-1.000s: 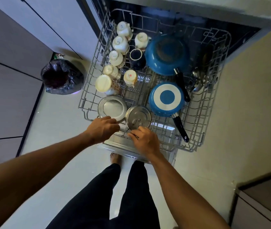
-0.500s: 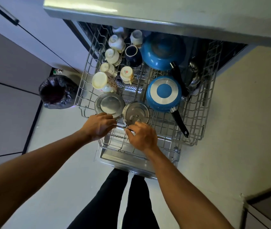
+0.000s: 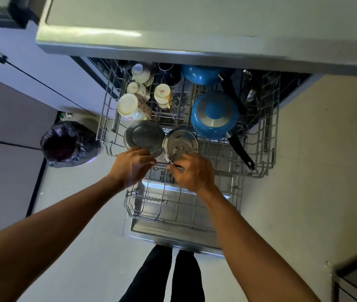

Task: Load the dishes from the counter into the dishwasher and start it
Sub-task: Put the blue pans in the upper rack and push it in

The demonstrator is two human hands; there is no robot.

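The upper dishwasher rack [image 3: 260, 149] is partly slid under the counter [image 3: 195, 29]. It carries several white cups [image 3: 134, 105], two steel bowls [image 3: 144, 136], a blue pan [image 3: 214, 115] and a blue pot [image 3: 201, 75]. My left hand [image 3: 131, 166] and my right hand [image 3: 192, 171] both grip the front rail of this rack, fingers curled over the wire. Below it the lower rack [image 3: 173, 203] sits out over the open door [image 3: 173, 236].
A black rubbish bag [image 3: 68, 144] stands on the floor to the left of the rack. Grey cabinet fronts [image 3: 9, 105] line the left side. A cream wall [image 3: 325, 171] runs along the right. My legs stand just before the door.
The upper rack has slid back into the dishwasher under my two hands; the rear cups and the blue pot are now partly under the counter edge. More of the lower rack shows.
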